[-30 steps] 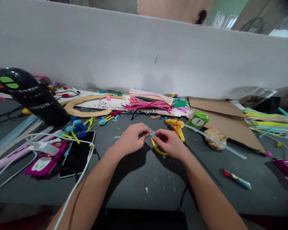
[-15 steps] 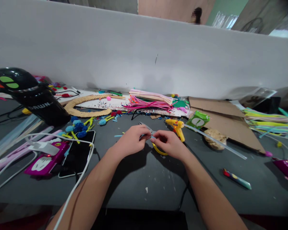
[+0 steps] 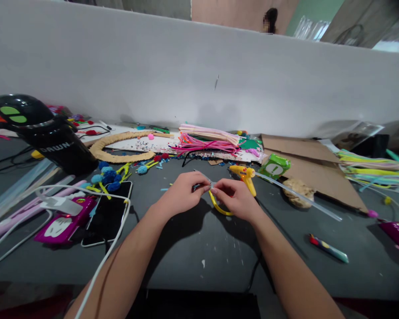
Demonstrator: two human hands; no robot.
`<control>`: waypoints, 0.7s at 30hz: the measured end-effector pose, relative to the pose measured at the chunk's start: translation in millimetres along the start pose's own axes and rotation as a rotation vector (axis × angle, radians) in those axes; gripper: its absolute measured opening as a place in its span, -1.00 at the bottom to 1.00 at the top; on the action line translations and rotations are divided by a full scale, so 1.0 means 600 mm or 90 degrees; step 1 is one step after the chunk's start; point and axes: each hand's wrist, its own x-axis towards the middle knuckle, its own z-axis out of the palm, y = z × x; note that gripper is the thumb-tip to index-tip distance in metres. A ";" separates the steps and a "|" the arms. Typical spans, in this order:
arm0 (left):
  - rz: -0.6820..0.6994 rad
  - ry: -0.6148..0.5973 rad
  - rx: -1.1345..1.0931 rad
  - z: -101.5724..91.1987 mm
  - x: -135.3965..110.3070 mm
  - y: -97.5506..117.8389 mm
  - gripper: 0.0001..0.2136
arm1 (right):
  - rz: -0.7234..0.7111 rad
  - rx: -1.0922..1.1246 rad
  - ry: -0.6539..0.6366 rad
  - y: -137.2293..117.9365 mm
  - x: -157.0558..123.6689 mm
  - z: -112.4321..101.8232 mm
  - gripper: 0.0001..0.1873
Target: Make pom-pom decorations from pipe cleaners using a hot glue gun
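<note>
My left hand [image 3: 188, 191] is closed in a pinch, with a bit of light blue pipe cleaner [image 3: 197, 187] showing at its fingers. Facing it, my right hand [image 3: 233, 195] pinches close to the same spot, its fingertips nearly meeting the left ones. The fingers cover most of what they hold. Scissors with a yellow handle [image 3: 219, 208] are under and between my hands, their blades largely hidden. A short light blue piece [image 3: 164, 189] lies just left of my left hand.
A yellow glue gun [image 3: 244, 173] with a clear stick lies beyond my right hand, beside a green box [image 3: 274, 167]. Leftward are a phone [image 3: 108, 215], a purple power strip [image 3: 64, 221], blue pompoms [image 3: 109, 177] and a black bottle [image 3: 49, 137]. Pink pipe cleaners [image 3: 206, 141] lie behind.
My fingertips have shifted slightly, and my right hand sits a little higher and further left. More of the yellow scissors handle shows between the hands.
</note>
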 end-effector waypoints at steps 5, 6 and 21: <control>-0.081 -0.001 -0.095 -0.004 0.003 0.007 -0.85 | 0.017 0.113 0.053 -0.005 0.002 0.003 -0.72; -0.097 0.001 -0.118 -0.003 0.004 0.008 -0.83 | 0.018 0.133 0.073 -0.007 0.002 0.004 -0.72; -0.124 0.010 -0.223 0.019 0.005 0.010 -0.75 | 0.092 0.318 0.225 -0.009 0.004 0.034 -0.69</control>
